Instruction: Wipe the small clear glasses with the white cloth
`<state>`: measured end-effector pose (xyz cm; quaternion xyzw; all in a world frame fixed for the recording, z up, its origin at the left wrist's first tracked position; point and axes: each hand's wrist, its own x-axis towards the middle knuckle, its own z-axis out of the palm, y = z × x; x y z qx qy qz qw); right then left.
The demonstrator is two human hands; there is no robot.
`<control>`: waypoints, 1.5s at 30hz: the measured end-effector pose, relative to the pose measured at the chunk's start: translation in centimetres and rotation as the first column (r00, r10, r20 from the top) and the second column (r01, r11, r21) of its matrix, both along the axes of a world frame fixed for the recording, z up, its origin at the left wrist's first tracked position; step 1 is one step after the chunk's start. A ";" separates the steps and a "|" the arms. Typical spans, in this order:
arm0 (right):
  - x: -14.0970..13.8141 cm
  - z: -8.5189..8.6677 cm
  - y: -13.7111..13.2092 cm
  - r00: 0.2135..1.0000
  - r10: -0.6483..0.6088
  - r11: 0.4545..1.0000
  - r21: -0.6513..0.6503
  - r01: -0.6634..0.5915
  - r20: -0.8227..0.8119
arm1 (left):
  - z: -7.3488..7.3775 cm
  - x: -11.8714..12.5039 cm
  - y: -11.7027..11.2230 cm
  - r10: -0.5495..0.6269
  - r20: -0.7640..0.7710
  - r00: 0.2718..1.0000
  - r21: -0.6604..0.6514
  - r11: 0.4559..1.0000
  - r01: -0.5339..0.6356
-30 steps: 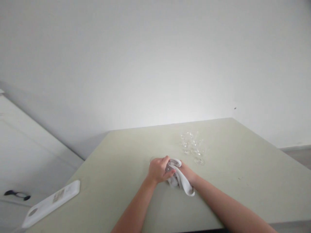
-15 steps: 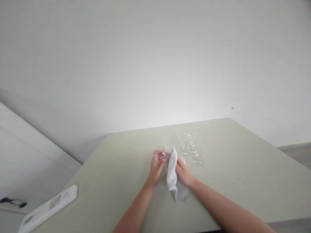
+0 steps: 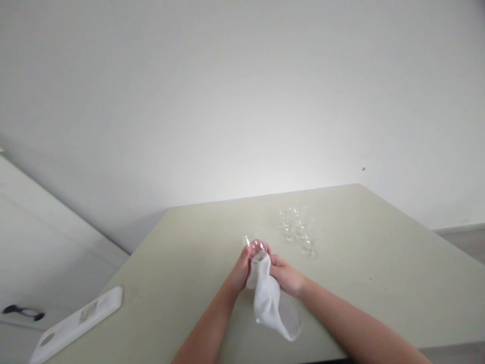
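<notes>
My left hand (image 3: 239,270) holds a small clear glass (image 3: 254,246) above the pale green table (image 3: 182,263). My right hand (image 3: 285,273) grips a white cloth (image 3: 270,301), whose top end is pushed against the glass while the rest hangs down. Both hands are close together over the middle of the table. The glass is partly hidden by the fingers and the cloth.
Several small clear stemmed glasses (image 3: 300,231) stand grouped on the table behind my right hand. A white flat board (image 3: 78,323) lies at the table's front left corner. A white cabinet with a dark handle (image 3: 23,312) is at the left; a plain wall is behind.
The cloth has unfolded and now hangs lower from my right hand. The glass has tilted in my left hand, and both hands have shifted slightly toward me.
</notes>
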<state>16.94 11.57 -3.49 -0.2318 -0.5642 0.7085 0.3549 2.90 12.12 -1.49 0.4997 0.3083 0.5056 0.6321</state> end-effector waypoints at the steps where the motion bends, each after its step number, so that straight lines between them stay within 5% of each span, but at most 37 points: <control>1: 0.0 0.0 0.0 0.999 -0.040 0.999 0.024 0.039 0.020 | 0.1 0.0 0.1 0.016 0.014 1.000 -0.017 1.000 -0.016; 5: 0.6 0.5 0.7 0.897 -0.417 0.863 0.371 0.342 0.144 | 0.0 0.0 0.9 0.327 -0.029 0.945 0.057 0.944 -0.325; 7: 1.0 0.8 0.9 0.877 -0.452 0.834 0.426 0.351 0.163 | -0.1 -0.2 1.4 0.389 -0.048 0.920 0.107 0.918 -0.382; 11: 1.1 0.8 0.6 0.989 -0.113 0.993 0.046 0.109 0.094 | 0.1 -0.9 1.2 0.251 -0.007 0.968 0.098 0.964 -0.249; 13: 0.9 0.6 0.3 1.000 0.023 0.987 -0.160 -0.020 0.018 | 0.3 -1.0 0.8 0.167 0.029 0.986 0.059 0.984 -0.169; 15: 0.7 0.4 0.2 1.000 0.030 0.980 -0.198 -0.029 0.005 | 0.4 -0.9 0.5 0.140 0.039 0.989 0.028 0.990 -0.141; 18: 0.7 0.4 0.5 0.978 -0.164 0.986 0.054 0.158 0.131 | 0.4 -0.5 0.7 0.221 -0.013 0.975 0.080 0.972 -0.219; 21: 0.9 0.6 0.7 0.918 -0.349 0.904 0.325 0.277 0.188 | 0.2 -0.2 1.0 0.302 -0.045 0.952 0.129 0.947 -0.294; 23: 0.9 0.5 0.6 0.960 -0.220 0.957 0.229 0.178 0.174 | 0.2 -0.3 0.9 0.256 -0.023 0.967 0.099 0.963 -0.252; 25: 0.8 0.1 0.2 0.996 0.002 1.000 -0.021 -0.001 0.088 | 0.4 -0.8 0.6 0.136 0.015 0.991 0.070 0.988 -0.136; 27: 0.7 -0.4 -0.1 0.992 0.125 0.970 -0.210 -0.127 -0.021 | 0.6 -1.2 0.2 0.009 0.049 0.999 0.061 0.998 -0.012; 29: 0.6 -0.7 -0.2 0.988 0.145 0.958 -0.243 -0.152 -0.048 | 0.7 -1.4 -0.1 -0.071 0.073 0.995 0.055 0.996 0.067; 31: 0.5 -0.7 0.0 0.997 0.081 0.988 -0.132 -0.077 0.019 | 0.6 -1.4 -0.1 -0.060 0.075 0.995 0.032 0.998 0.058; 33: 0.5 -0.3 0.5 0.986 -0.124 0.989 0.100 0.113 0.110 | 0.4 -1.1 0.4 0.036 0.042 0.998 0.017 0.999 -0.037; 36: 0.6 0.3 1.1 0.907 -0.396 0.876 0.354 0.327 0.143 | -0.1 -0.8 1.2 0.192 -0.014 0.981 0.027 0.981 -0.191; 38: 0.8 0.5 1.1 0.939 -0.310 0.929 0.259 0.266 0.148 | -0.3 -0.9 1.5 0.206 -0.016 0.978 0.018 0.978 -0.206; 40: 1.0 0.5 0.8 0.991 -0.105 0.994 0.006 0.105 0.084 | -0.3 -1.1 1.3 0.139 0.004 0.990 -0.006 0.990 -0.139; 43: 1.1 0.2 0.2 0.998 0.037 0.943 -0.329 -0.055 -0.060 | -0.1 -1.3 0.7 0.006 0.039 0.999 -0.020 1.000 -0.005; 45: 1.0 0.0 0.1 0.998 0.025 0.922 -0.383 -0.048 -0.065 | 0.1 -1.3 0.5 -0.004 0.043 0.999 -0.027 1.000 0.005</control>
